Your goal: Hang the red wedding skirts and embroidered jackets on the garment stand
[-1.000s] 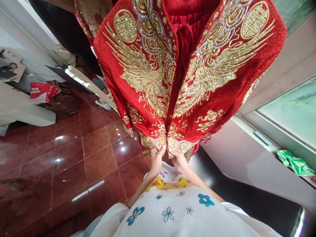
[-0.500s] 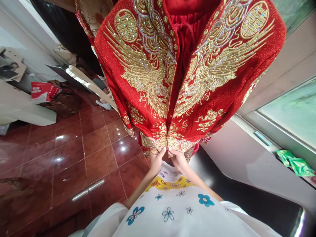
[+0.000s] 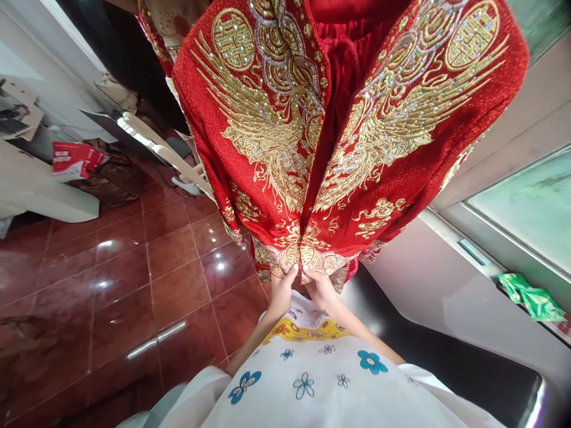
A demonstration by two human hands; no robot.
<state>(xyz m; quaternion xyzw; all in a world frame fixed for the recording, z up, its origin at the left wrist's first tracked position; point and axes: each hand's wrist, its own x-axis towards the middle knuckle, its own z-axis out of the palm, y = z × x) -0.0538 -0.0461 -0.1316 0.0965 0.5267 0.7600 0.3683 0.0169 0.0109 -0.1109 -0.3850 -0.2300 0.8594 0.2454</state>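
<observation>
A red jacket [image 3: 263, 196] with gold phoenix embroidery and beads hangs upright in front of me. Its two front edges meet near the hem and spread apart toward the collar. My left hand [image 3: 282, 291] is closed on the hem at the left front edge, thumb on top. Beside it, my right hand [image 3: 322, 289] grips the hem at the right front edge in the same way. The fingers under the cloth are hidden. Gathered red fabric [image 3: 341, 53] with a tied cord shows inside the open neck.
A black padded seat [image 3: 446, 351] lies to my right, below a framed glass panel [image 3: 526, 190]. Green packets [image 3: 530, 295] rest on the ledge there. At left are a white stand [image 3: 165, 153], a red-and-white bag [image 3: 75, 160] and a glossy tiled floor [image 3: 173, 255].
The upper part of the jacket has shifted slightly to the right in view. Both hands keep their grip on the hem at nearly the same spot.
</observation>
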